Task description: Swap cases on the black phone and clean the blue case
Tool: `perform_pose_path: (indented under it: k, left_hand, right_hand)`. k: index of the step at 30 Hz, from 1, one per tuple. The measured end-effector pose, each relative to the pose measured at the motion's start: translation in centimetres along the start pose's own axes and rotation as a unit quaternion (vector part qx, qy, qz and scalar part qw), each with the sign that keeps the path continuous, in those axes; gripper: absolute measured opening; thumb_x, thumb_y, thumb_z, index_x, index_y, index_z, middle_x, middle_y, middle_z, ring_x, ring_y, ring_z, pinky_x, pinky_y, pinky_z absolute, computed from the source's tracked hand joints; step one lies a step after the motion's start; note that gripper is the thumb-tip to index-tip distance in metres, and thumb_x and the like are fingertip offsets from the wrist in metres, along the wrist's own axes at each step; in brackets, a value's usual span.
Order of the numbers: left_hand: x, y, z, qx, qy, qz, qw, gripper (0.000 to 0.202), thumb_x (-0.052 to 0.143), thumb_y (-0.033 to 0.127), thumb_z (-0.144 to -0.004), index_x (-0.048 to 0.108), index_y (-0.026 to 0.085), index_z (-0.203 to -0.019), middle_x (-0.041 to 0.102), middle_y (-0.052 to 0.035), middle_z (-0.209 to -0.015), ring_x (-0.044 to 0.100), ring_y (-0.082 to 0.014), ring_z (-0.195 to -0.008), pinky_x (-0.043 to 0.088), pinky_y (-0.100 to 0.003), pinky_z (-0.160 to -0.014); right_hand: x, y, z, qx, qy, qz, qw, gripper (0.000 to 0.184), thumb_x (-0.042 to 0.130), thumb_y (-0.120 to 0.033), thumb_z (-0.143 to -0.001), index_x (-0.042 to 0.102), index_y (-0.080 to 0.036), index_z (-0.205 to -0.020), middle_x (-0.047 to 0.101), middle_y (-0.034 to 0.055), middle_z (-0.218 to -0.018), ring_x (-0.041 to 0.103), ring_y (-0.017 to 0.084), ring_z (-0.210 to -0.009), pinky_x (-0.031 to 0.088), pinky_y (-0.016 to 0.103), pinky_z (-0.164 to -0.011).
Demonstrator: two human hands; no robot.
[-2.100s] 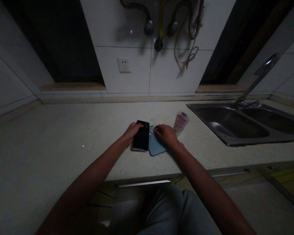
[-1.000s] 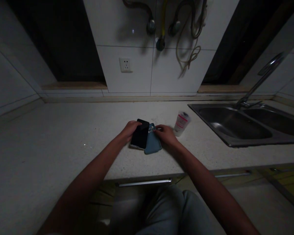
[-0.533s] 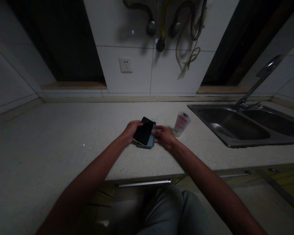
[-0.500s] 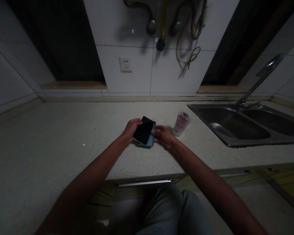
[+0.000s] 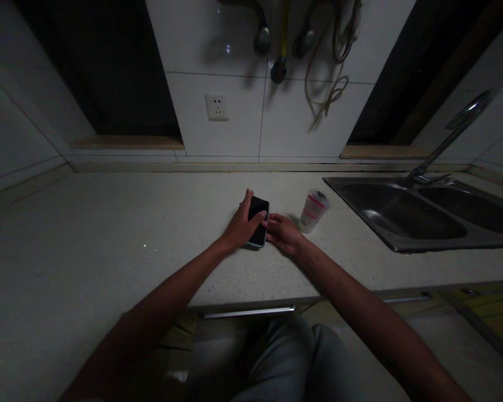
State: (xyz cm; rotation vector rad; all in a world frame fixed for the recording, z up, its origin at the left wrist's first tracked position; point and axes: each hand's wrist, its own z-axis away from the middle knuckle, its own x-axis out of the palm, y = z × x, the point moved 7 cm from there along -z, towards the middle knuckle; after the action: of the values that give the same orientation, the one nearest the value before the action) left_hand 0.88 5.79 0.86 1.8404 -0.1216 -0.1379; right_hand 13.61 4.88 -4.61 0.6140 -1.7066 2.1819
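Phone (image 5: 259, 235): likely light, stiff, slippery, fragile; hold by long edges.
Left hand (image 5: 240, 226): clamped around left side, thumb across front.
Right hand (image 5: 285, 232): fingers pinching right edge.

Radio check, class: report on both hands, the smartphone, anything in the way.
Left hand on smartphone, thumb across screen; right hand at its right edge. Screen up, bluish case rim just showing. Nothing blocking: plastic cup beside right hand, apart from smartphone.

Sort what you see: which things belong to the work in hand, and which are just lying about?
In hand:
smartphone
phone case, only its rim showing

Simply around:
translucent red-marked cup
double-bowl steel sink
gooseneck faucet
wall socket
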Motion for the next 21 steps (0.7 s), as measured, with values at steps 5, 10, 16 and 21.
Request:
perform_pose_path:
  k: [5,10,16,21]
  left_hand:
    - [-0.7,-0.3,-0.5,0.035,0.009,0.0,0.999,0.069,0.066,0.028,-0.084,0.04,0.029,-0.147,0.028,-0.0074,-0.161,0.024,-0.0221,-0.148,0.028,-0.034,-0.114]
    - [-2.7,-2.9,-1.9,-0.123,0.087,0.097,0.984,0.042,0.055,0.029,-0.091,0.055,0.017,-0.131,0.061,-0.0153,-0.133,0.057,-0.0263,-0.123,0.048,-0.034,-0.094]
    - [-1.4,-3.7,-1.8,-0.211,0.001,0.241,0.947,0.022,0.062,0.03,-0.089,0.067,0.009,-0.088,0.071,-0.0116,-0.079,0.068,-0.0205,-0.075,0.054,-0.032,-0.072]
    - [-1.4,-4.1,-1.8,-0.195,-0.009,0.267,0.944,0.02,0.064,0.026,-0.087,0.067,0.006,-0.086,0.07,-0.0128,-0.074,0.069,-0.0227,-0.075,0.054,-0.035,-0.075]
  right_hand:
    - [-0.3,-0.2,0.0,-0.018,0.021,-0.008,1.0,0.03,0.072,-0.003,-0.068,0.058,-0.019,-0.089,0.067,-0.0028,-0.075,0.066,0.011,-0.066,0.059,0.023,-0.061]
    - [-0.2,-0.1,0.1,-0.017,-0.005,0.005,1.0,0.038,0.075,-0.007,-0.065,0.057,-0.021,-0.096,0.067,-0.0034,-0.08,0.064,0.011,-0.067,0.056,0.024,-0.06]
    - [-0.1,-0.1,0.1,-0.015,-0.008,-0.003,1.0,0.042,0.077,-0.008,-0.062,0.059,-0.021,-0.097,0.069,-0.0022,-0.082,0.063,0.012,-0.068,0.054,0.025,-0.062]
    - [0.1,-0.1,0.1,-0.006,-0.009,-0.011,1.0,0.036,0.082,-0.015,-0.062,0.062,-0.019,-0.091,0.069,0.0003,-0.079,0.063,0.014,-0.071,0.054,0.028,-0.066]
